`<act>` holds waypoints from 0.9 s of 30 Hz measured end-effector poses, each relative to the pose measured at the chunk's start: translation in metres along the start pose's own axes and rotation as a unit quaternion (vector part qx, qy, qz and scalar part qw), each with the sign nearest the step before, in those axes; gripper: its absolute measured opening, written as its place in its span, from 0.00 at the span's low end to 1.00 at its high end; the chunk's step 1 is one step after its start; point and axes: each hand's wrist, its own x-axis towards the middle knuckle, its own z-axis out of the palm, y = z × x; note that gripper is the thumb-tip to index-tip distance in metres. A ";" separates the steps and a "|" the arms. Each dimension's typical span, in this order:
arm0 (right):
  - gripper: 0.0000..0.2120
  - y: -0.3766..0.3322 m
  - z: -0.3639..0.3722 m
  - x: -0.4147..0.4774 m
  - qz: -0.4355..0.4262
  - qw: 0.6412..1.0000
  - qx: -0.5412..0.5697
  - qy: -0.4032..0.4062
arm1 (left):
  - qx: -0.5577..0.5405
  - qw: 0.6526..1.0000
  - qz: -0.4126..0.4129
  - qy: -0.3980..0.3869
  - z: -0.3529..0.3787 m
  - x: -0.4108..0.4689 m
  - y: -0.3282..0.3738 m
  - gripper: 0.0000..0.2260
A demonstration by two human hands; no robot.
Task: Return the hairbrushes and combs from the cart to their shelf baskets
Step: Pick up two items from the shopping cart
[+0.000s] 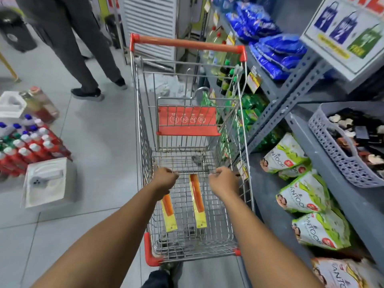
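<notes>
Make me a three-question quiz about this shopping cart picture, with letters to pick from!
1. Where is the grey basket?
A. on the shelf right of the cart
B. inside the cart
C. on the floor

2. How many yellow comb packs lie in the cart?
A. none
B. two
C. five

3. What are the left hand and right hand doing?
A. holding bottles
B. resting on the floor
C. reaching down into the cart

Answers: 1 A, it sits on the grey shelf; 2 B, two orange-and-yellow packs lie on the wire bottom; 3 C, both hands are low inside the cart, above the packs.
</notes>
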 end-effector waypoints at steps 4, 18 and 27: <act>0.06 0.012 0.037 0.019 0.030 0.999 -0.022 -0.033 | 0.006 0.998 -0.058 0.020 0.014 0.035 -0.024 0.15; 0.04 0.090 0.133 0.067 0.078 0.982 -0.097 -0.140 | 0.086 0.976 -0.179 0.091 0.062 0.111 -0.104 0.26; 0.08 0.122 0.179 0.091 0.119 0.976 -0.115 -0.139 | 0.147 0.941 -0.266 0.150 0.072 0.145 -0.132 0.25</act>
